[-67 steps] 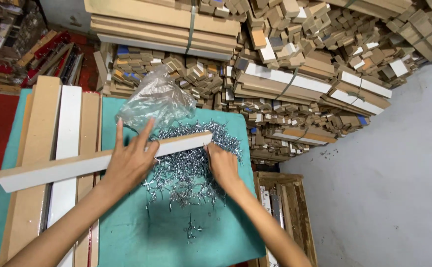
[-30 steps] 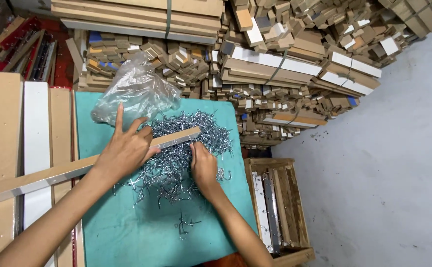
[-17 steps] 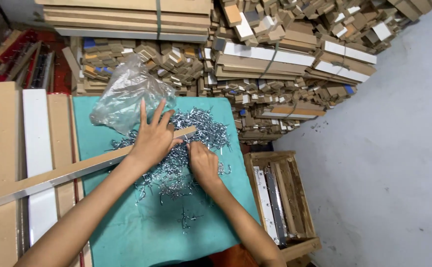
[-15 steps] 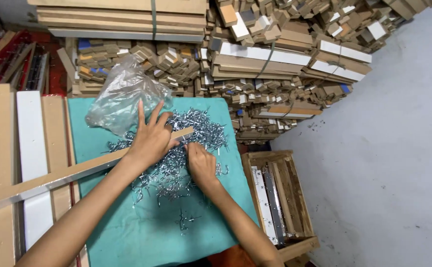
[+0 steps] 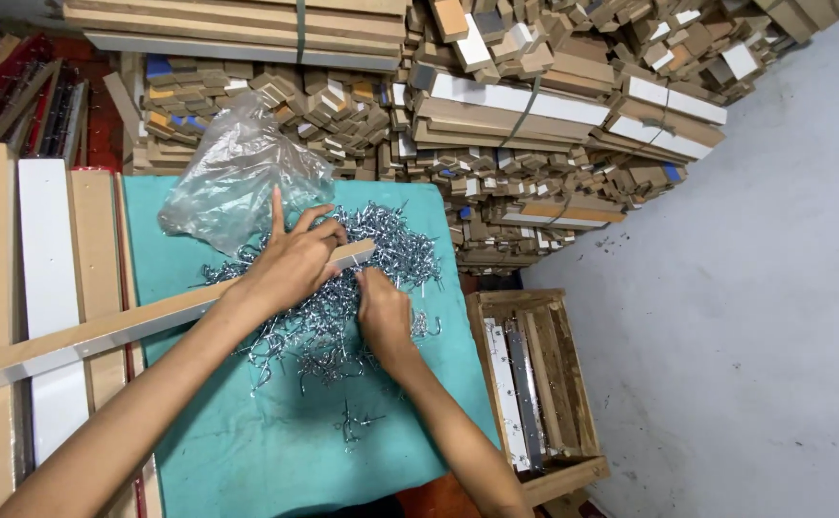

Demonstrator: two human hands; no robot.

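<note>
While the long wooden strip (image 5: 151,321) lies slantwise across the teal cloth (image 5: 275,451), its far end rests on the heap of small metal hooks (image 5: 342,288) near the cloth's far edge, its near end running off past the left edge over the flat boards (image 5: 50,278).

Left hand (image 5: 290,264): palm down on the strip close to its far end, fingers spread, forefinger raised and pointing away. It presses the strip more than it grips it.

Right hand (image 5: 381,307): fingers curled in at the strip's tip, among the hooks. Whether it pinches a hook cannot be told; the fingertips are hidden.

Crumpled clear plastic bag (image 5: 237,177) at the cloth's far left corner, just beyond the left hand. Wooden crate (image 5: 534,384) on the floor off the right edge, with metal strips inside. Bundled wood offcuts (image 5: 534,115) stacked behind.

Judgement on handling: strip looks stiff, light, narrow; long enough to swing if held at one end, so best steadied near the worked end. Hooks look small, hard, prone to tangle and snag; pick singly by the shank.
</note>
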